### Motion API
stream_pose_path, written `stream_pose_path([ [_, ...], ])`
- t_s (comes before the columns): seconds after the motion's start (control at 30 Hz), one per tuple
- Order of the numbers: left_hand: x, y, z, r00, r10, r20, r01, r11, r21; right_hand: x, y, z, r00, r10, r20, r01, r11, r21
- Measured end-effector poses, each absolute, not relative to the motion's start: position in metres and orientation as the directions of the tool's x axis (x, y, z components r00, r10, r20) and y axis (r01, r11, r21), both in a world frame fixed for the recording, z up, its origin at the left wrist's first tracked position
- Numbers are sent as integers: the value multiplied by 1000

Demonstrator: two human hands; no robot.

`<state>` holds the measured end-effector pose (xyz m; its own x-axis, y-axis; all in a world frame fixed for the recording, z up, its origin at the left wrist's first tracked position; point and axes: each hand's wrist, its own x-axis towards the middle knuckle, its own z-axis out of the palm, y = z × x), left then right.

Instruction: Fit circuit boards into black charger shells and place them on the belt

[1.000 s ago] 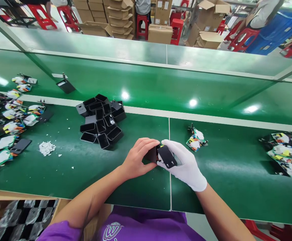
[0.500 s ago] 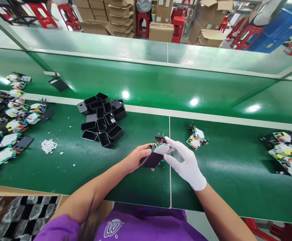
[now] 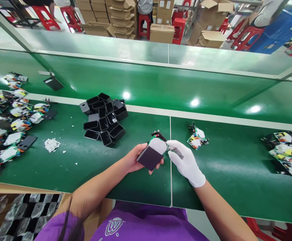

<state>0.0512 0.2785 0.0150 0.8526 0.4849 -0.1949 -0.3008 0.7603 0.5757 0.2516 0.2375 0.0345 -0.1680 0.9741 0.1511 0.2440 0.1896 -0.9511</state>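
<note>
My left hand, bare, grips a black rectangular casing tilted over the green bench. A circuit board assembly with a white pad and a black plug part sticks out of the casing's upper end. Wearing a white glove, my right hand touches that assembly with its fingertips from the right. A second loose circuit board assembly lies on the bench just right of my hands.
A heap of empty black casings lies to the left, with white scraps beside it. Several board assemblies are piled at the far left and far right. A carton with a divided tray stands below left.
The casing has turned upright and tilted in my left hand, and the board assembly now sits in its open end. My right hand has shifted from gripping the plug plate to fingertip contact.
</note>
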Motion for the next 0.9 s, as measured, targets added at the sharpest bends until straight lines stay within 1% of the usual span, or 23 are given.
stream_pose_path([
  [0.07, 52, 277, 13, 873, 446, -199, -268, 778, 568, 252, 238, 34, -262, 956, 130, 235, 194, -953],
  [0.13, 53, 275, 11, 897, 397, -192, -231, 793, 564, 252, 239, 35, -344, 933, 106, 143, 163, -976],
  [0.2, 54, 273, 9, 926, 332, -178, -183, 811, 555, 251, 239, 38, -420, 905, 65, 0, 71, -997],
  [0.27, 55, 270, 8, 953, 257, -163, -133, 833, 537, 249, 238, 42, -477, 878, 26, -117, -34, -993],
  [0.37, 56, 268, 7, 973, 188, -132, -94, 852, 514, 248, 237, 42, -484, 874, -39, -177, -142, -974],
  [0.43, 57, 268, 7, 967, 203, -152, -97, 850, 517, 248, 237, 38, -437, 894, -95, -177, -189, -966],
  [0.47, 57, 268, 8, 952, 241, -190, -109, 845, 523, 248, 237, 35, -398, 910, -119, -174, -203, -964],
  [0.53, 58, 267, 11, 880, 370, -296, -156, 816, 557, 247, 237, 29, -284, 948, -142, -183, -199, -963],
  [0.57, 58, 267, 13, 824, 455, -339, -186, 780, 597, 245, 237, 27, -222, 964, -146, -188, -189, -964],
  [0.63, 58, 265, 17, 694, 626, -354, -200, 641, 741, 242, 238, 24, -102, 984, -149, -188, -166, -968],
  [0.7, 57, 262, 19, 578, 764, -285, -85, 404, 911, 238, 238, 23, -18, 988, -156, -157, -157, -975],
  [0.73, 57, 260, 19, 530, 817, -226, 10, 260, 965, 237, 238, 23, 15, 988, -153, -126, -150, -981],
  [0.77, 57, 259, 19, 493, 855, -159, 110, 120, 987, 236, 237, 24, 40, 988, -147, -87, -143, -986],
  [0.83, 57, 257, 17, 464, 885, -27, 255, -104, 961, 235, 235, 26, 60, 991, -121, -24, -120, -992],
  [0.9, 57, 257, 14, 471, 880, 64, 292, -223, 930, 236, 232, 28, 38, 995, -96, -22, -95, -995],
])
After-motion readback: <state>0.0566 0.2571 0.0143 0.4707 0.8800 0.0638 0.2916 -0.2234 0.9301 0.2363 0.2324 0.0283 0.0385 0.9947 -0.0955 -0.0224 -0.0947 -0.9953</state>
